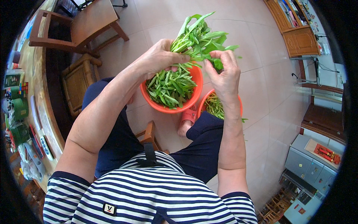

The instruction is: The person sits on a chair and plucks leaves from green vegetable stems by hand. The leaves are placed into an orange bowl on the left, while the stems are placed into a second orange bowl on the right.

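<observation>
My left hand (165, 57) grips a bunch of water spinach (200, 39) by its stems, with the leafy tops pointing away from me. At the bunch's right side, my right hand (225, 74) pinches a green leaf (218, 64) between thumb and fingers. Below my left hand stands an orange plastic basin (179, 109) heaped with picked leaves (173, 88). A second orange basin (241, 104), partly hidden by my right forearm and knee, holds cut green stems (214, 107).
A wooden chair (92, 23) and a bamboo seat (75, 81) stand to the left, beside a long table (46, 117) bearing a remote control (46, 147) and other items. Between my legs is a small wooden stool (149, 133). Cabinets (300, 42) line the right side.
</observation>
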A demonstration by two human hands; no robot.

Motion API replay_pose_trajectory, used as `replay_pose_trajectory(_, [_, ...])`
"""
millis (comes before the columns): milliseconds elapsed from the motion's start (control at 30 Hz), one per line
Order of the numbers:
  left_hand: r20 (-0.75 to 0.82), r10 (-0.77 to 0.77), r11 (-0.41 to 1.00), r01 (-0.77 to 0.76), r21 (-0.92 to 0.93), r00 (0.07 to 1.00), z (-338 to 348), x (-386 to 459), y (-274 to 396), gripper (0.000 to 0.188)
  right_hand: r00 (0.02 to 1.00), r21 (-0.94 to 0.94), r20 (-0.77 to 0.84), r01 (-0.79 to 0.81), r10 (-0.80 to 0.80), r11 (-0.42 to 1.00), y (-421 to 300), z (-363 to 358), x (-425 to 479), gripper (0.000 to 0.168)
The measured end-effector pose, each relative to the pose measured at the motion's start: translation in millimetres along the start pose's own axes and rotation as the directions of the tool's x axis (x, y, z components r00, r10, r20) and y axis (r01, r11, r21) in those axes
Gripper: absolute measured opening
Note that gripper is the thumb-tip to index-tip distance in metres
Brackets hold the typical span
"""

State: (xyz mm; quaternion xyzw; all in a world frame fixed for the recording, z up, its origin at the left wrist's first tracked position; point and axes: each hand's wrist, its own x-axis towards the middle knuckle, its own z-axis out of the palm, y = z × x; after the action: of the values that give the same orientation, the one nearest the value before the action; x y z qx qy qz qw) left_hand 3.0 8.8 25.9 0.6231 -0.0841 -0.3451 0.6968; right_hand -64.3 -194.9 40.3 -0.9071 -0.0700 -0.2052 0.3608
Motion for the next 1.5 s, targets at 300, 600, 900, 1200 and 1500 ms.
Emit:
replay_pose_trajectory(300, [-0.151, -0.091, 0.987, 0.070, -0.144, 0.984, -4, 4, -1, 0.012, 0.879, 0.407, 0.379, -0.438, 0.289, 0.801, 7, -12, -9, 0.016])
replay_pose_trajectory(600, [-0.098, -0.078, 0.964, 0.050, -0.259, 0.992, -4, 0, 5, 0.013, 0.861, 0.294, 0.484, -0.331, 0.159, 0.897, 14, 11, -18, 0.051])
replay_pose_trajectory(900, [-0.162, -0.006, 0.949, -0.045, -0.312, 0.987, 19, 5, -10, 0.018, 0.876, 0.722, 0.255, -0.454, 0.410, 0.522, -12, 40, -8, 0.019])
replay_pose_trajectory(1200, [-0.195, 0.049, 0.881, -0.134, -0.454, 0.980, 24, 10, -20, 0.021, 0.833, 0.834, 0.301, -0.466, 0.464, 0.295, -18, 42, -8, 0.018])
replay_pose_trajectory(1500, [-0.206, -0.045, 0.851, -0.071, -0.521, 0.977, 25, 14, -23, 0.020, 0.783, 0.803, 0.359, -0.537, 0.508, 0.260, -8, 47, -11, 0.012])
